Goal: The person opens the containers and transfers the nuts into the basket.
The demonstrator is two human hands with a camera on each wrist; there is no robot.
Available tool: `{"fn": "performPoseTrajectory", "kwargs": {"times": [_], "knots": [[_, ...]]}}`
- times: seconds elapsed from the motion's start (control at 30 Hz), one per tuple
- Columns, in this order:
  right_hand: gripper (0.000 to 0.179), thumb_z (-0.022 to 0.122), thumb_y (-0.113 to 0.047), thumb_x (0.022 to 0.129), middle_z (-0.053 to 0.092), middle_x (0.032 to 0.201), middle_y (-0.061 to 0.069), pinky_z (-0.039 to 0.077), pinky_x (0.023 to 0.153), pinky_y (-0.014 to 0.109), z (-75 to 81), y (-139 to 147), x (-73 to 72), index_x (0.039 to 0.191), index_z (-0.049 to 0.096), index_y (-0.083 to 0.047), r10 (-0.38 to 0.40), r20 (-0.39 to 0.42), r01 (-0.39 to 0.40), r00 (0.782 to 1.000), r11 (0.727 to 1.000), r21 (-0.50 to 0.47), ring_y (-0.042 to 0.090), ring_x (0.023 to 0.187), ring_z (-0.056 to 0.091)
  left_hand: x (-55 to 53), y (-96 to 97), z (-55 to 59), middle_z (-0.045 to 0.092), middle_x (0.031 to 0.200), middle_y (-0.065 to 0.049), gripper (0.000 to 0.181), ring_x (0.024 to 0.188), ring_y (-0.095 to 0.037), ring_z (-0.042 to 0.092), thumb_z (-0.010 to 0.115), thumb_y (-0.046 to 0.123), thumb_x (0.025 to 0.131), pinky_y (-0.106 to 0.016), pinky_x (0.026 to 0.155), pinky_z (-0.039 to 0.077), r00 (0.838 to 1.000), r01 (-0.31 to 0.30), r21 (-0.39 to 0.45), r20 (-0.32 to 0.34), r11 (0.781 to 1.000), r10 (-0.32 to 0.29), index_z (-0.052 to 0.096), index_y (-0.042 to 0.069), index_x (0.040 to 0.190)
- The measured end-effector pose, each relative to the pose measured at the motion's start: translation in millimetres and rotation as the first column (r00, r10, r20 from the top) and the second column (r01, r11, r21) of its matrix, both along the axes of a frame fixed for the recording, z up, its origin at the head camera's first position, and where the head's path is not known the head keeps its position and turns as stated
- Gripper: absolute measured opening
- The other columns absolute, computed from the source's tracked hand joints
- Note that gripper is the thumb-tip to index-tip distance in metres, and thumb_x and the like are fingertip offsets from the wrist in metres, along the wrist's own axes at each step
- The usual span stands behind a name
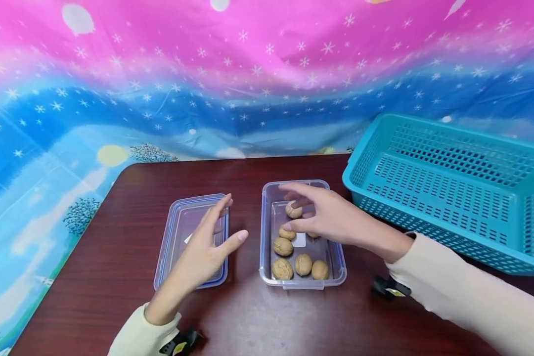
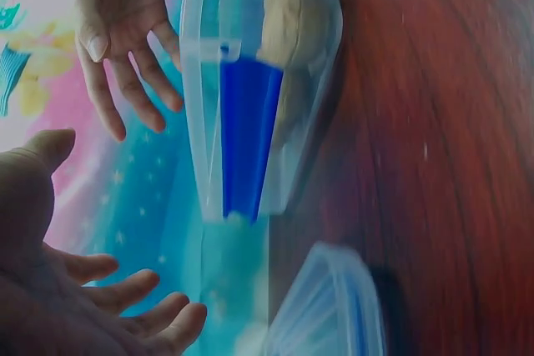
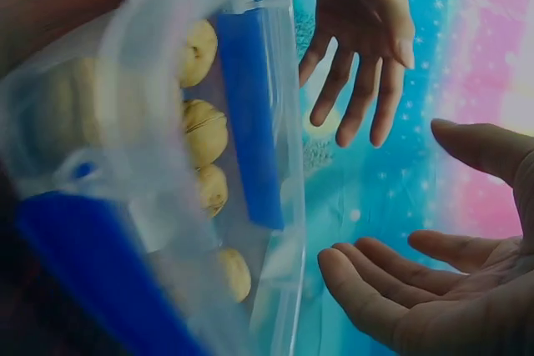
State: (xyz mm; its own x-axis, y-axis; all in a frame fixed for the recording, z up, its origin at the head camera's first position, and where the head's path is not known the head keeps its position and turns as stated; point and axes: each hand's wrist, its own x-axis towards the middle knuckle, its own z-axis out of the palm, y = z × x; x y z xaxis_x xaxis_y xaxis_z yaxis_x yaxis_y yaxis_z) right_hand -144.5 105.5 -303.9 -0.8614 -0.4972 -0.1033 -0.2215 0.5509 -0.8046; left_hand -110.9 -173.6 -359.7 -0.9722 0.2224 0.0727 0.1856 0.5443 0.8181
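A clear plastic container (image 1: 264, 247) stands on the table with several walnuts (image 1: 282, 269) inside, most of them toward its near end. My right hand (image 1: 331, 216) hovers over its right side, fingers spread and apart from one another, hiding part of the walnuts. To the left lies a clear lid (image 1: 174, 247) with a blue seal round its edge. Above the lid's right half is my left hand (image 1: 200, 257), thumb held away from the fingers, nothing in it. Both wrist views show empty palms and, on the container's sides, blue clips (image 2: 250, 139) hanging down.
A turquoise perforated basket (image 1: 431, 217) stands at the right, close to the container's far right corner. Behind the dark red wooden table (image 1: 244, 316) hangs a pink and blue patterned cloth (image 1: 249, 99), which also runs down along the table's left edge.
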Motion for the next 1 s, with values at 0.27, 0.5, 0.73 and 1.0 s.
{"fn": "performPoseTrajectory", "kwargs": {"times": [0.27, 0.5, 0.73, 1.0], "knots": [[0.069, 0.077, -0.02, 0.096, 0.061, 0.144, 0.017, 0.056, 0.103, 0.048, -10.3, 23, 9.4, 0.156, 0.047, -0.01, 0.011, 0.005, -0.01, 1.0, 0.994, -0.111, 0.036, 0.131, 0.062, 12.0, 23.0, -4.4, 0.036, 0.168, -0.005, 0.089, 0.149, -0.034, 0.042, 0.078, 0.033, 0.095, -0.056, 0.116, 0.043, 0.999, 0.045, 0.024, -0.025, 0.999, -0.045, 0.026, 0.025, 0.167], [0.06, 0.076, -0.015, 0.096, 0.063, 0.141, 0.015, 0.057, 0.102, 0.05, -17.6, 34, 15.1, 0.151, 0.052, -0.01, 0.019, -0.022, -0.022, 1.0, 0.994, -0.11, 0.034, 0.127, 0.064, 21.3, 38.8, -14.0, 0.026, 0.172, -0.004, 0.094, 0.155, -0.032, 0.033, 0.081, 0.033, 0.092, -0.06, 0.121, 0.036, 0.997, 0.076, 0.049, 0.004, 0.996, -0.076, 0.025, 0.024, 0.167], [0.059, 0.077, -0.019, 0.096, 0.066, 0.139, 0.013, 0.056, 0.103, 0.051, -26.8, 37, 17.3, 0.149, 0.054, -0.007, 0.068, -0.041, -0.072, 0.997, 0.99, -0.117, 0.037, 0.124, 0.067, 31.7, 48.7, -18.0, 0.017, 0.175, 0.006, 0.103, 0.159, -0.025, 0.024, 0.084, 0.04, 0.088, -0.065, 0.123, 0.026, 0.993, 0.087, 0.009, 0.08, 0.996, -0.088, 0.021, 0.03, 0.168], [0.056, 0.077, -0.017, 0.096, 0.065, 0.142, 0.016, 0.055, 0.104, 0.048, -36.8, 32, 14.5, 0.147, 0.057, -0.008, 0.169, -0.028, -0.171, 0.985, 0.974, -0.151, 0.037, 0.125, 0.067, 38.2, 54.3, -26.2, 0.009, 0.177, 0.005, 0.113, 0.162, -0.026, 0.013, 0.087, 0.042, 0.083, -0.071, 0.122, 0.023, 0.989, 0.088, 0.016, 0.114, 0.996, -0.09, 0.015, 0.032, 0.169]]}}
